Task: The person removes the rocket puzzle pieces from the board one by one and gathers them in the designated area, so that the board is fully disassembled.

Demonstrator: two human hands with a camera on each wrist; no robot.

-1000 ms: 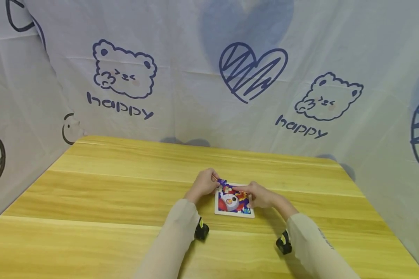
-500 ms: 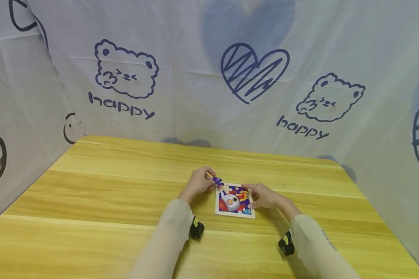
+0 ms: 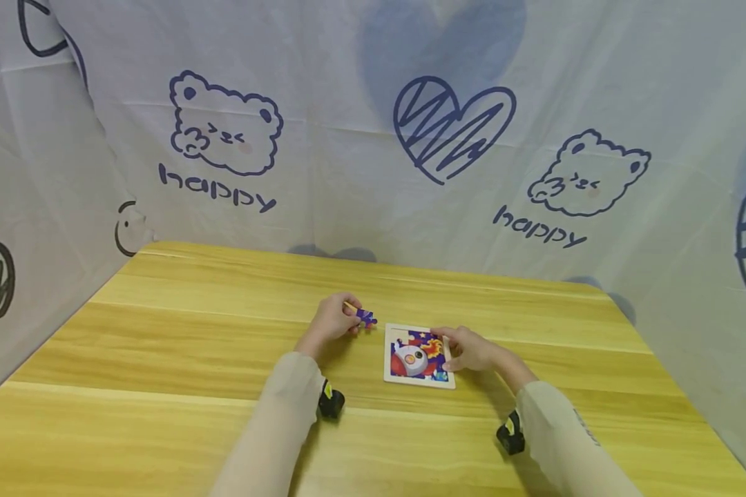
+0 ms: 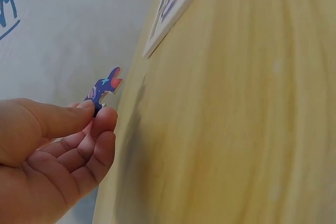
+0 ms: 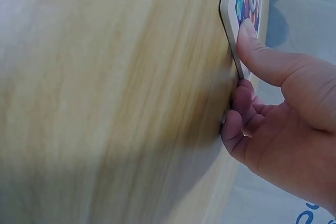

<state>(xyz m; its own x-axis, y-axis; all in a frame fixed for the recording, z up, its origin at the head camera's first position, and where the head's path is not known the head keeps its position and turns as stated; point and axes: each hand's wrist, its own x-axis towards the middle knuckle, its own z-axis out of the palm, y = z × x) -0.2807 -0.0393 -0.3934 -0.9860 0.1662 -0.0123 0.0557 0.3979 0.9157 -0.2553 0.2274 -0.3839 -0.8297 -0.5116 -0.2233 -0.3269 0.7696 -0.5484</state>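
Note:
My left hand [image 3: 331,322] pinches a purple jigsaw piece [image 4: 101,91] between thumb and index finger, left of the puzzle and above the table. Pink and light-blue marks show on the piece. The square jigsaw puzzle board [image 3: 419,383] lies flat with a pale frame. Its picture has a round white bird face with an orange beak, red parts and a flame on purple. Pale backing shows at its upper left corner. At the board's right edge, my right hand [image 3: 472,350] holds it, thumb over the frame and the other fingers bent along the side.
The board lies on a yellow wood-grain table [image 3: 193,359]. White cloth [image 3: 336,159] printed with bears, hearts and "happy" hangs behind and beside the table. Each wrist carries a small black camera [image 3: 331,402].
My left hand has lifted the purple piece off the board's upper left corner and carried it left. My right index finger has drawn back from the picture to the board's upper right edge.

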